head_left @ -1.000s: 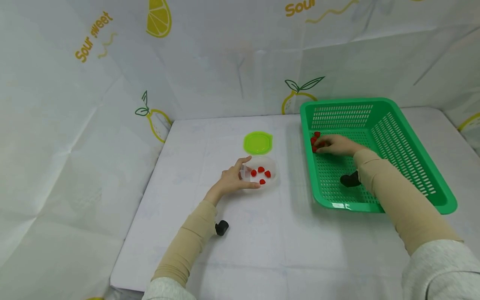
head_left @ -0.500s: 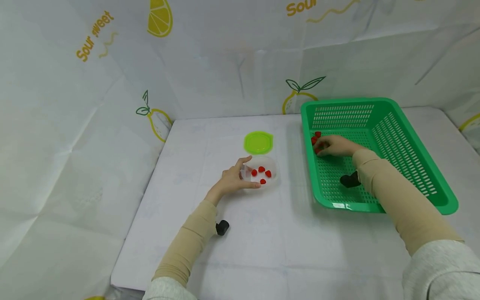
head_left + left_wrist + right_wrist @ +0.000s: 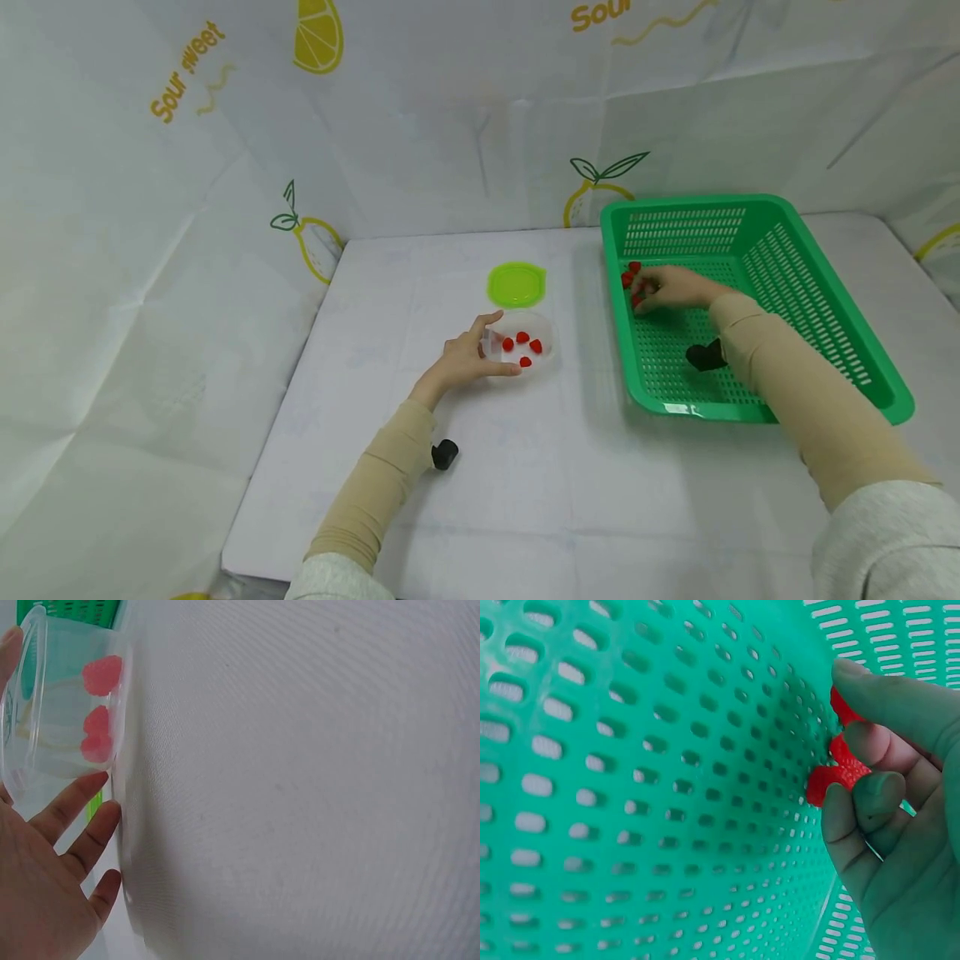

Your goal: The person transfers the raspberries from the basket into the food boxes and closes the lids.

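Note:
My left hand (image 3: pixel 463 360) holds a small clear plastic container (image 3: pixel 64 656), thumb on the near side and index finger on the far side. Several red raspberries (image 3: pixel 103 675) lie on its bottom. In the left wrist view the other fingers spread below the container's wall. My right hand (image 3: pixel 672 287) reaches into a green plastic basket (image 3: pixel 828 267) at its left wall. The right wrist view shows a raspberry (image 3: pixel 843 705) pinched between thumb and finger, partly hidden by them. More raspberries (image 3: pixel 826 782) sit right at the curled fingertips.
A lime-green lid (image 3: pixel 516 285) lies on the white table (image 3: pixel 510 492) just behind the container. The basket's raised, slotted walls surround the right hand. A white sheet printed with lemons (image 3: pixel 420 150) hangs behind and to the left.
The right hand has shifted slightly within the basket, its fingers drawing in around a raspberry. The left hand and the container have stayed in place.

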Available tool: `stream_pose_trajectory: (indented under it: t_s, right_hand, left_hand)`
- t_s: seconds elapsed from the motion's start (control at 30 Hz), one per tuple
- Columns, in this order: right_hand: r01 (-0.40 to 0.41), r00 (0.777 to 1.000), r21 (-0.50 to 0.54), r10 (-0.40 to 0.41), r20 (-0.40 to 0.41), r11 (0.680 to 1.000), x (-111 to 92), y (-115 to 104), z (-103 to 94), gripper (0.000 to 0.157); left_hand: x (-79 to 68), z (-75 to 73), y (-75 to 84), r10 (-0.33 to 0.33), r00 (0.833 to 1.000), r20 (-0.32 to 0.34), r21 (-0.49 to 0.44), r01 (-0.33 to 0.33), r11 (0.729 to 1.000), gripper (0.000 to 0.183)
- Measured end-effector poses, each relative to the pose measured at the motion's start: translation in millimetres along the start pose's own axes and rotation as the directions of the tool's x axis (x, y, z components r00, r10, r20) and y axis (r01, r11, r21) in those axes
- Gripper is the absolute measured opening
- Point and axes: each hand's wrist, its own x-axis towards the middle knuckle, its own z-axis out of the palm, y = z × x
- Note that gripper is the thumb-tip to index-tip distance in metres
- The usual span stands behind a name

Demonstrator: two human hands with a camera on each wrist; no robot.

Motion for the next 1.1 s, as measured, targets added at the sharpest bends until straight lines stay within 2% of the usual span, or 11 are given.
stream_pose_trajectory:
  t_s: [0.23,0.47,0.57,0.7,0.93,1.1]
  right_hand:
    - [-0.016,1.000,-0.032,0.016,-0.008,0.999,-10,-6,-10.2,0.031]
    - [-0.028,0.999,0.070,0.027,0.025,0.997,-16,-7,-18.7,0.028]
    - [-0.039,0.999,0.083,0.038,0.020,0.996,-20,-9,-20.6,0.028]
    - [-0.036,0.999,0.110,0.037,-0.011,0.993,-23,-13,-22.8,0.030]
    - [0.003,0.993,0.173,0.018,-0.118,0.985,-26,-33,-31.1,0.032]
    - [0.044,0.992,0.212,-0.018,-0.123,0.976,-25,-49,-35.6,0.030]
  left_hand:
    - [0.0,-0.6,0.1,0.002,1.000,0.002,0.005,-0.002,1.000,0.094]
    - [0.3,-1.0,-0.4,0.023,1.000,-0.002,0.004,-0.023,1.000,0.095]
    - [0.0,-0.9,-0.6,0.018,1.000,-0.002,-0.002,-0.018,1.000,0.095]
    - [-0.2,-1.0,-1.0,0.020,1.000,0.000,0.004,-0.020,1.000,0.095]
    - [0.4,-1.5,-1.5,0.031,1.000,-0.003,0.003,-0.031,1.000,0.095]
    - [0.7,-1.6,-2.3,0.043,0.999,-0.001,0.001,-0.043,0.999,0.095]
